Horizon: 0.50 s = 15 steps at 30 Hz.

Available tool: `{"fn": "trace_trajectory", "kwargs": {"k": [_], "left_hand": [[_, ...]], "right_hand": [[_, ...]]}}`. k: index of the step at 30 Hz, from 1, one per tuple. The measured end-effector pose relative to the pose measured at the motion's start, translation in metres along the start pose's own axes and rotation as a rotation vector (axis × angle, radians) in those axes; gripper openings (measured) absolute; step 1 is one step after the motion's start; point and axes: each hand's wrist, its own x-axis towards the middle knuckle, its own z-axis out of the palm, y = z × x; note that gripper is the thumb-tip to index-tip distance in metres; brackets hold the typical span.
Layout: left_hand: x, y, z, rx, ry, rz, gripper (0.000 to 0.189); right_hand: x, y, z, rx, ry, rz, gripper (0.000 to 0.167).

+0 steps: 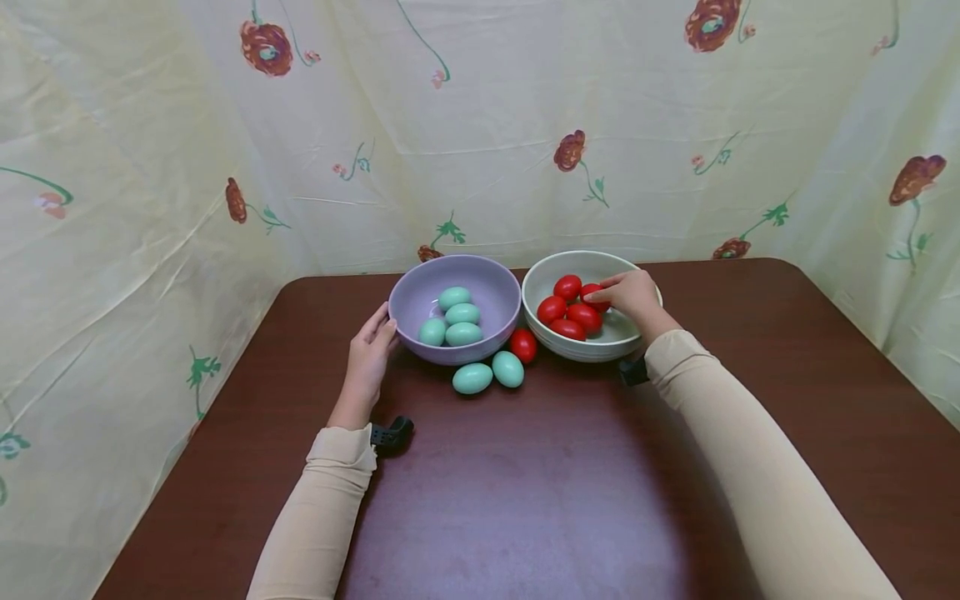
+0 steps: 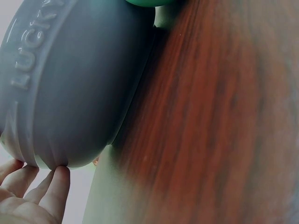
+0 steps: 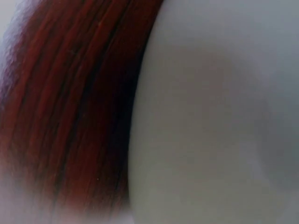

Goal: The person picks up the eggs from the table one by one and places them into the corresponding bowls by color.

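A purple bowl (image 1: pixel 405 287) holds several mint-green eggs (image 1: pixel 462 313). My left hand (image 1: pixel 366 358) touches its left outer side with fairly straight fingers; in the left wrist view the fingertips (image 2: pixel 60 179) rest against the bowl's wall (image 2: pixel 79 88). A pale grey-green bowl (image 1: pixel 543 275) stands just to the right, with several red eggs (image 1: pixel 551 309) inside. My right hand (image 1: pixel 633 298) reaches over its right rim and pinches a red egg (image 1: pixel 595 294) among the others. In the right wrist view the pale bowl's wall (image 3: pixel 201 140) hides that hand.
Two mint-green eggs, a left one (image 1: pixel 472 379) and a right one (image 1: pixel 508 369), lie before the purple bowl. One red egg (image 1: pixel 523 345) lies between the bowls. All rest on a dark brown table (image 1: pixel 525 500), with a floral curtain (image 1: pixel 480 167) behind it.
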Motion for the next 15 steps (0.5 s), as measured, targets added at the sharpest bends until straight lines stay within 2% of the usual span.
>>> {"fn": "trace_trajectory", "kwargs": {"k": [10,15], "left_hand": [[0.0014,0.0002,0.0003,-0.033,-0.007,-0.003,0.054],[0.0015,-0.0011,0.0012,-0.025,-0.007,0.002,0.054]], "right_hand": [[0.0014,-0.0014,0.0013,0.001,0.005,0.014,0.051],[0.0028,0.0007,0.0023,-0.038,0.000,-0.016,0.051]]}}
